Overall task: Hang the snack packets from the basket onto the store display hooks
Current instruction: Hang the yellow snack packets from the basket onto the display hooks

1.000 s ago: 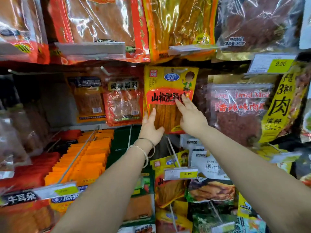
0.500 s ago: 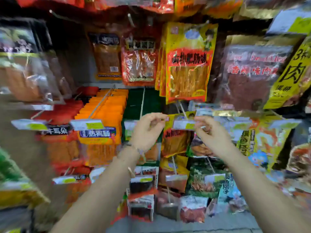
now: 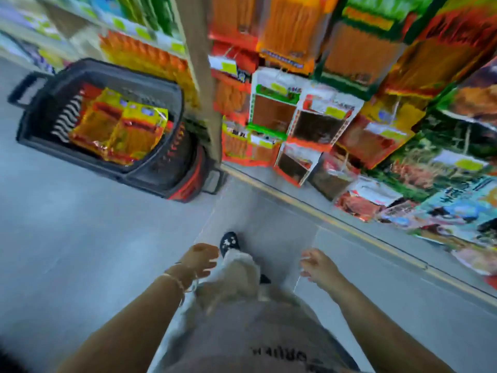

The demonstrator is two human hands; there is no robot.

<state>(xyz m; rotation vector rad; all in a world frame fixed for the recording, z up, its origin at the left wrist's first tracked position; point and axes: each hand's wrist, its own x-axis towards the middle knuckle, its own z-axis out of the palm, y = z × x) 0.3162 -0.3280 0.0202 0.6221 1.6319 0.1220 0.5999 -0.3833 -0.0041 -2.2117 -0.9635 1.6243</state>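
Both grips dropping away from display (image 3: 317,122), view swinging floorward. Left grip (image 3: 200,261) and right grip (image 3: 318,266) hanging released, lower centre, carrying nothing. Snack packets (image 3: 118,130) lying in basket (image 3: 172,157), upper left. Motion blur smearing labels.

Glossy plastic packets (image 3: 118,127); black plastic basket (image 3: 161,162); smooth floor (image 3: 80,238).

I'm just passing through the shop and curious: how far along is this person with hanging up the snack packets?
Done: hanging packets already crowd the right side, though which ones this person hung can't be told. In hand: nothing, since the left hand and right hand are both empty. Left: several yellow snack packets lie in the basket on the floor, waiting to go up.
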